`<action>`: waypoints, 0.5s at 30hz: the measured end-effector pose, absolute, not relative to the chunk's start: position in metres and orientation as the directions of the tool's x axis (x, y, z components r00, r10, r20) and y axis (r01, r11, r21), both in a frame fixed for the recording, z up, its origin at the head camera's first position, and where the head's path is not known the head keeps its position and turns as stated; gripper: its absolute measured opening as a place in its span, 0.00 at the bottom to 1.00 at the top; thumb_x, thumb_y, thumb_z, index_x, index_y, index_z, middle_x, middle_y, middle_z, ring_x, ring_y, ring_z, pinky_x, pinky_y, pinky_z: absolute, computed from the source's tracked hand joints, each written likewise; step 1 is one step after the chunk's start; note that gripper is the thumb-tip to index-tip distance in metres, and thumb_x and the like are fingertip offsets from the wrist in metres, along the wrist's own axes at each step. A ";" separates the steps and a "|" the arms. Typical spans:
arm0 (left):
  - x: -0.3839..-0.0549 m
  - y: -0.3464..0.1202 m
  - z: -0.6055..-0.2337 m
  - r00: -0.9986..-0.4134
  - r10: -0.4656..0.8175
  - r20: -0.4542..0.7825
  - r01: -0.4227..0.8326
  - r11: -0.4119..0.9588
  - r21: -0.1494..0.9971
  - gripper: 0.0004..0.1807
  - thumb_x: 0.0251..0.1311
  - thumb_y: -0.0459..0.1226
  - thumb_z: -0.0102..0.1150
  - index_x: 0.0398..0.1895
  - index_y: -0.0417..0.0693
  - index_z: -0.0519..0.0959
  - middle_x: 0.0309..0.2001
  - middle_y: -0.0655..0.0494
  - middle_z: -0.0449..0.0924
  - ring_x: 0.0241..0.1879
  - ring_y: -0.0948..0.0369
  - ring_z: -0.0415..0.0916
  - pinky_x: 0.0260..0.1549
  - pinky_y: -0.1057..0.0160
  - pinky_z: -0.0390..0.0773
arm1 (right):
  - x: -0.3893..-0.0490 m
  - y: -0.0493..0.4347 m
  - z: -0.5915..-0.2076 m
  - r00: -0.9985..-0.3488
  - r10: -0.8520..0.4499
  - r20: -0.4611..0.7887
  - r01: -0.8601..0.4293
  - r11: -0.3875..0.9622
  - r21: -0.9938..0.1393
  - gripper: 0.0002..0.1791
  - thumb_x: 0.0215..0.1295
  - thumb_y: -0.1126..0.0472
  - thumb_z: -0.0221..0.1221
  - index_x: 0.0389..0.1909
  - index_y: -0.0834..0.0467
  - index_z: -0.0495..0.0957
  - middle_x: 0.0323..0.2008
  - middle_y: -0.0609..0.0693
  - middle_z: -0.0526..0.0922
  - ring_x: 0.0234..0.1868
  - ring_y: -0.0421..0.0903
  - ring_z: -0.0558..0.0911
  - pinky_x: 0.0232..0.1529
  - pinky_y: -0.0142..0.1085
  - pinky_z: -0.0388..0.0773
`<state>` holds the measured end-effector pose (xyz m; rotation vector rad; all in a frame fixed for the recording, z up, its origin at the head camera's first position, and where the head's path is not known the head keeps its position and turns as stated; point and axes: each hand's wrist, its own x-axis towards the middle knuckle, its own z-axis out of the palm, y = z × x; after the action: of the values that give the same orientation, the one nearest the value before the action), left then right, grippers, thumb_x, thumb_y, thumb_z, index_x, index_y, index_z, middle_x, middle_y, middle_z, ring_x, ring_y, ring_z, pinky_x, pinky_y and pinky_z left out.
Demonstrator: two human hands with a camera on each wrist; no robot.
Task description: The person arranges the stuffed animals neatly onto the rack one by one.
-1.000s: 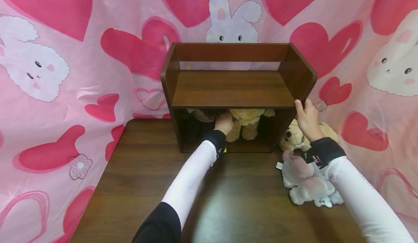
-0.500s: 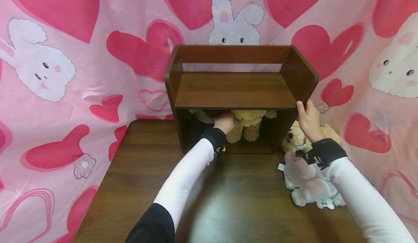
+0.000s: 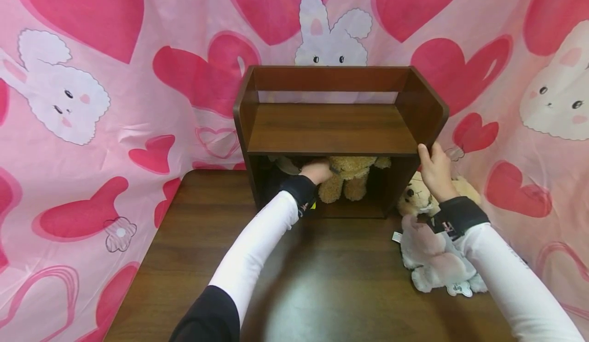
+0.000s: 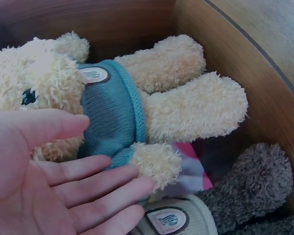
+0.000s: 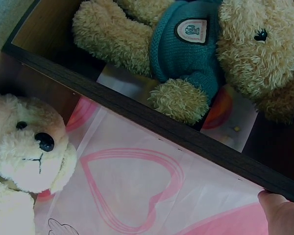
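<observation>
A curly tan teddy bear (image 3: 352, 171) in a teal sweater, clear in the left wrist view as a teddy bear (image 4: 108, 103), is upright inside the lower compartment of a dark brown wooden shelf (image 3: 331, 127). Left of it is a dark grey plush (image 4: 250, 183) in a beige top, mostly hidden in the head view. My left hand (image 3: 316, 171) reaches in between the two; the left wrist view shows this hand (image 4: 63, 186) with straight fingers, beside the tan bear's arm. My right hand (image 3: 434, 171) grips the front edge of the shelf's right side panel, thumb on the edge.
Right of the shelf lie a cream plush dog (image 3: 418, 194) and a grey-pink plush (image 3: 439, 257) with tags, partly under my right forearm. The shelf stands on a brown wooden table (image 3: 322, 280). A pink heart-and-rabbit cloth (image 3: 184, 20) hangs behind and at both sides.
The head view has shifted a little, so the scene sits slightly lower and further right. My left hand has edged left from the tan bear. My right hand stays on the panel.
</observation>
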<state>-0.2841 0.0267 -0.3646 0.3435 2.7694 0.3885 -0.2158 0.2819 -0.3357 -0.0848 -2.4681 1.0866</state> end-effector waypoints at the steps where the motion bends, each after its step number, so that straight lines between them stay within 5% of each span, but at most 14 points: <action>1: -0.285 0.028 -0.365 -0.919 0.269 -0.289 0.183 0.939 0.293 0.15 0.61 0.42 0.45 0.49 0.50 0.75 0.46 0.54 0.75 0.39 0.58 0.71 0.35 0.57 0.72 | -0.216 0.282 -0.336 -0.901 0.228 0.370 -0.120 0.689 -0.715 0.26 0.70 0.51 0.38 0.54 0.71 0.63 0.46 0.73 0.71 0.50 0.66 0.69 0.46 0.56 0.63; 10: -0.416 0.039 -0.510 -0.866 0.331 -0.375 0.236 0.931 0.277 0.23 0.56 0.58 0.49 0.51 0.60 0.75 0.50 0.63 0.74 0.42 0.60 0.75 0.39 0.54 0.75 | -0.217 0.282 -0.337 -0.894 0.230 0.384 -0.129 0.689 -0.714 0.26 0.70 0.52 0.38 0.53 0.71 0.64 0.39 0.71 0.72 0.42 0.64 0.71 0.43 0.54 0.64; 15: -0.506 0.054 -0.626 -0.814 0.437 -0.383 0.273 0.869 0.412 0.25 0.50 0.62 0.53 0.42 0.56 0.74 0.35 0.57 0.74 0.21 0.57 0.75 0.18 0.57 0.75 | -0.217 0.282 -0.338 -0.895 0.231 0.382 -0.127 0.689 -0.714 0.26 0.70 0.52 0.38 0.53 0.71 0.64 0.41 0.72 0.72 0.45 0.65 0.71 0.45 0.55 0.63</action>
<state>-0.5062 0.0543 -0.6264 0.5189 2.5645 0.4691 -0.2170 0.2822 -0.3376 -0.0798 -2.4527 1.0840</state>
